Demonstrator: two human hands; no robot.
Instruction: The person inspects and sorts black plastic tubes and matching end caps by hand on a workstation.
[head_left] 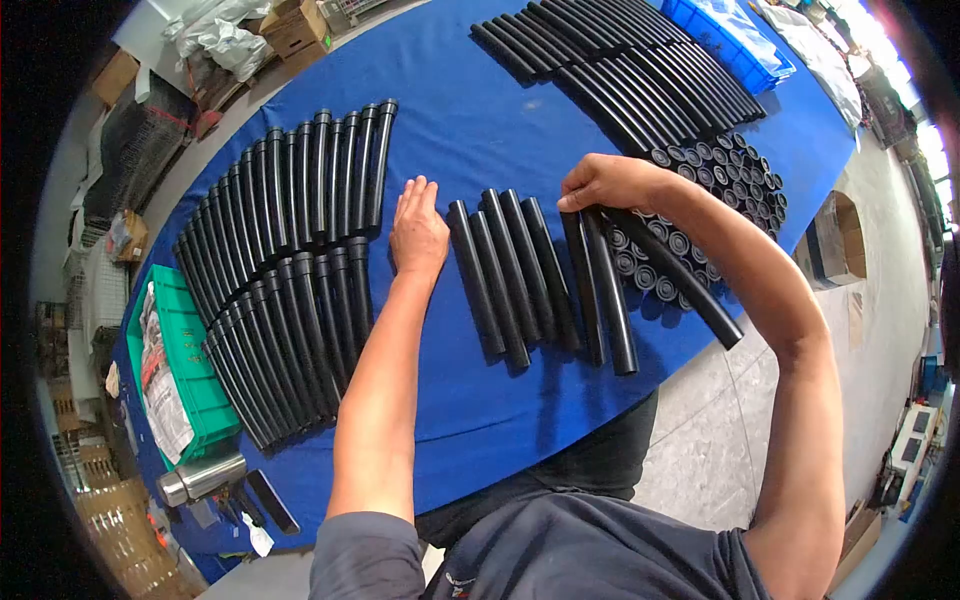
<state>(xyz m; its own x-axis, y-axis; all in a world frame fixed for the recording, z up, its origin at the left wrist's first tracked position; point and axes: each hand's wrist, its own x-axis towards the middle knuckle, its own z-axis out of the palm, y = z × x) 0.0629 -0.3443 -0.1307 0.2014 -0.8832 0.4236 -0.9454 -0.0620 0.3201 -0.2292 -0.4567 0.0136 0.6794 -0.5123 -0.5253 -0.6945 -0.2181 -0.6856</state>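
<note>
My left hand lies flat on the blue cloth, its fingers stretched out, just left of a loose group of black tubes. On its other side stand rows of capped black tubes. My right hand is closed around the upper ends of black tubes. One black tube slants from under that hand down to the right. Exactly how many tubes it grips is hidden by the fingers. Beside that hand sits a cluster of round black caps.
More plain black tubes lie in rows at the far right, near a blue crate. A green crate, a metal flask and a phone are at the left edge of the blue-covered table.
</note>
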